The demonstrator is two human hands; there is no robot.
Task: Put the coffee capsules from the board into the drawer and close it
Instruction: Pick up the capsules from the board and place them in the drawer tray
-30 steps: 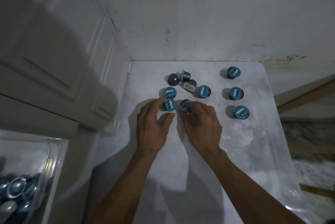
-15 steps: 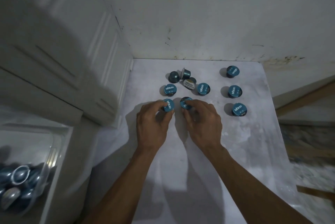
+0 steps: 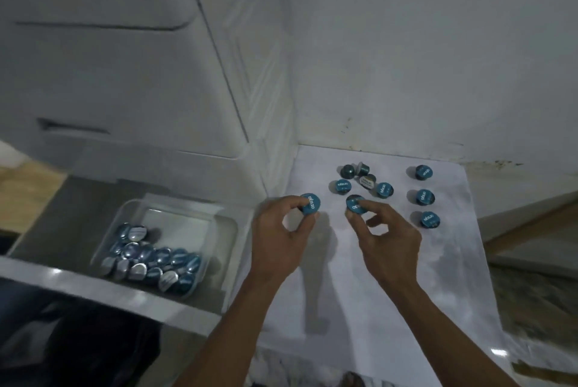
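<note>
My left hand (image 3: 281, 230) pinches a blue coffee capsule (image 3: 310, 203) and holds it lifted at the white board's (image 3: 375, 292) left edge. My right hand (image 3: 387, 233) pinches another blue capsule (image 3: 356, 204) above the board. Several more capsules stand on the board: a cluster (image 3: 364, 178) near the back and a column of three (image 3: 425, 196) on the right. To the left, the open drawer (image 3: 175, 302) holds a clear plastic tub (image 3: 219, 230) with many capsules (image 3: 153, 261) inside.
White cabinet fronts (image 3: 109, 58) rise above the drawer, and a stained white wall (image 3: 406, 73) stands behind the board. A wooden strip and stone floor (image 3: 531, 261) lie to the right of the board.
Both hands have lifted their capsules off the board. The left hand has moved leftward toward the drawer, and my view has swung left so the open drawer and tub show fully.
</note>
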